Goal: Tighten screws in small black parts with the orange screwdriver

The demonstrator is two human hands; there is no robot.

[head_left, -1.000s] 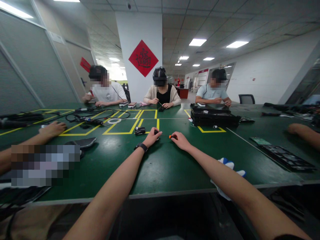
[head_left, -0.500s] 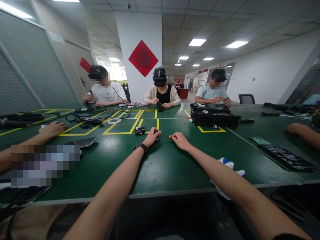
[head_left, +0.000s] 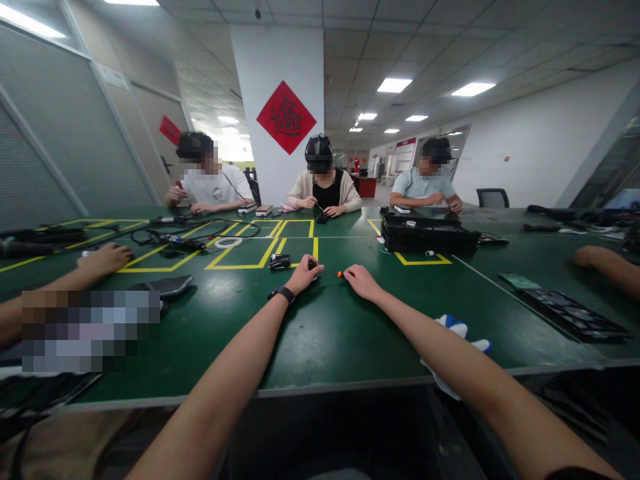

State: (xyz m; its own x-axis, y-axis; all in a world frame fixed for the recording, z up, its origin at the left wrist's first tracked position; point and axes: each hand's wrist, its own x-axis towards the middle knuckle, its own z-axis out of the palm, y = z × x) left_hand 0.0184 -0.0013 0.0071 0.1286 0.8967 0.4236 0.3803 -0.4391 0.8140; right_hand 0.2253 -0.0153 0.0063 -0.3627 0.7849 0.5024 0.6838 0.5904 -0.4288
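My left hand (head_left: 303,275), with a dark band on its wrist, is closed round a small black object (head_left: 313,265), mostly hidden by the fingers. My right hand (head_left: 362,281) pinches a slim screwdriver (head_left: 341,274) by its orange end. Its thin shaft runs left across the gap to the black object; whether the tip touches it, I cannot tell. On the table just left of my left hand lies another small black device (head_left: 280,261).
A black case (head_left: 427,235) stands ahead to the right. Circuit boards (head_left: 567,310) lie at right, and a blue-white glove (head_left: 457,328) is by my right forearm. Cables (head_left: 185,237) spread at left. Co-workers (head_left: 325,187) sit opposite; other people's arms (head_left: 103,263) reach in from both sides.
My hands and the screwdriver stay almost in place; the black object in my left hand shows slightly more clearly. The co-worker opposite at right has shifted their hands a little.
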